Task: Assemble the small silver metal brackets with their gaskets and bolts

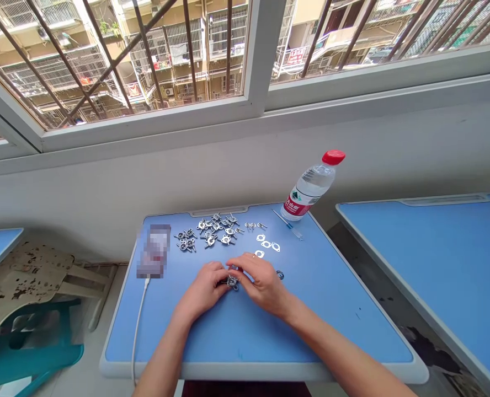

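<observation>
Both my hands meet over the middle of a small blue desk. My left hand and my right hand pinch a small metal fitting between their fingertips, fingers curled round it. Behind them lies a heap of several similar metal fittings. A few flat white washers lie just beyond my right hand, and a dark ring rests beside it. A thin screwdriver with a clear handle lies at the back right.
A water bottle with a red cap stands at the desk's back right corner. A phone with a white cable lies at the left. Another blue desk stands to the right, a worn chair to the left, a window wall behind.
</observation>
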Demonstrator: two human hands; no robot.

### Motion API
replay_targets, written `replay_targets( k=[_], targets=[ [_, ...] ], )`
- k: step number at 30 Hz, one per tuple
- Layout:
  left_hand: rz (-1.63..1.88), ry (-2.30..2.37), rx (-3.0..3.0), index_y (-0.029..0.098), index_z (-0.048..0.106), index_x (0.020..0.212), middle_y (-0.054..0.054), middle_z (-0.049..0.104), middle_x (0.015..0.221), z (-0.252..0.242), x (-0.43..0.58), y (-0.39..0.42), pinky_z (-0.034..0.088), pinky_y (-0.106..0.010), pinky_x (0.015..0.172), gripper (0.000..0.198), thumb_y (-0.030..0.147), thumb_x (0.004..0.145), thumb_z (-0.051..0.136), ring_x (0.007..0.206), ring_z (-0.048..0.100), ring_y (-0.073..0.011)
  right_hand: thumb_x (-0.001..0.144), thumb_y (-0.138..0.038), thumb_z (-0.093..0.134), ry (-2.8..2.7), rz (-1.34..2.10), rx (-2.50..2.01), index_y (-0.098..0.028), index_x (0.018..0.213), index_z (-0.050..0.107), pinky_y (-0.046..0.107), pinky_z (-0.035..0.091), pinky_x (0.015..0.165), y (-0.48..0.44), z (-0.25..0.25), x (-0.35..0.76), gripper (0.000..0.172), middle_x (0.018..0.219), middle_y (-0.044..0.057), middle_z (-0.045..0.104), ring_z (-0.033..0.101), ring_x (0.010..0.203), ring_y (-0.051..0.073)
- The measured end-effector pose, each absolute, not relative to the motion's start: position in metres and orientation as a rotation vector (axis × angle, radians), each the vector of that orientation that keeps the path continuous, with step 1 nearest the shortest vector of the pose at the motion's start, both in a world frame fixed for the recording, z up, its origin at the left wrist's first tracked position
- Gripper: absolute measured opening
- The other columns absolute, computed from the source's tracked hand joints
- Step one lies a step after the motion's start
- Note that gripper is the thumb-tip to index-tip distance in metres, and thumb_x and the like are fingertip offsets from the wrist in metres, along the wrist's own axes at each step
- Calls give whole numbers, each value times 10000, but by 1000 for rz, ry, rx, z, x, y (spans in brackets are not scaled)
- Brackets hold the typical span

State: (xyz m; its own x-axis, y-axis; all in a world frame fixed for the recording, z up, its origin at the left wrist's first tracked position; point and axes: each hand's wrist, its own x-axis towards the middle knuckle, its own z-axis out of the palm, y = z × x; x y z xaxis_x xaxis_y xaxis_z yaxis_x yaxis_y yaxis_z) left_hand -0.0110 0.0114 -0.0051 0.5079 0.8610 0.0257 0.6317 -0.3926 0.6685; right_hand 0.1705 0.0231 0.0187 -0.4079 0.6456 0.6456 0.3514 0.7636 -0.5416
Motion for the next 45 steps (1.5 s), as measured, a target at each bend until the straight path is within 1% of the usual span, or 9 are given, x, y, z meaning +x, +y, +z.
replay_targets(
  k=[4,8,10,18,24,30,35,42,45],
  targets=[
    [499,1206,2148,233,693,941,-39,642,958,-5,-11,12,458,-347,875,118,181,927,589,956,576,-219,990,-150,439,-2094,502,-668,-221,1194,600,312,508,670,26,22,178,270,823,39,720,637,721,175],
    [497,1193,2146,220,687,903,-41,646,991,-5,-11,12,455,-346,876,116,147,913,598,962,574,-216,990,-132,413,-2159,594,-622,-232,1285,565,341,526,718,28,30,185,347,940,62,731,646,799,186],
    [504,1188,2149,214,682,892,-39,645,978,-5,-11,12,449,-341,867,118,125,903,604,950,570,-213,990,-125,407,-2158,641,-583,-233,1266,583,348,528,737,29,32,185,344,951,66,727,643,816,185],
    [466,1249,2157,200,642,802,-5,560,811,-1,-10,10,416,-295,770,149,88,891,601,851,527,-190,987,-145,442,-2103,569,-565,-207,952,653,315,493,640,29,31,179,222,712,27,680,562,631,159],
    [459,1251,2145,208,649,815,-16,576,823,-2,-10,10,427,-311,785,157,124,915,562,861,529,-198,973,-166,482,-2070,464,-642,-227,843,645,355,541,801,25,28,175,218,661,-2,670,559,588,152],
    [477,1268,2159,212,655,881,-6,583,855,0,-9,8,418,-306,811,177,55,860,576,871,535,-187,997,-192,447,-2042,427,-750,-214,846,627,279,449,573,24,28,174,236,679,18,674,522,576,151],
    [464,1317,2171,198,636,877,-2,583,856,5,-6,5,407,-315,811,135,75,822,621,877,540,-194,997,-179,444,-2052,430,-702,-210,870,616,271,452,600,25,28,175,216,707,20,678,543,605,151],
    [428,1327,2165,205,626,888,-6,611,891,7,-5,6,397,-329,827,26,195,909,637,908,560,-198,977,-179,494,-2084,492,-697,-207,901,632,281,443,592,26,28,179,161,707,20,685,559,593,154],
    [426,1345,2156,192,615,911,-14,621,901,6,-6,6,401,-331,825,34,201,908,648,898,563,-201,985,-168,468,-2102,611,-649,-206,976,637,299,467,648,26,33,182,174,801,43,715,596,680,169]
  ],
)
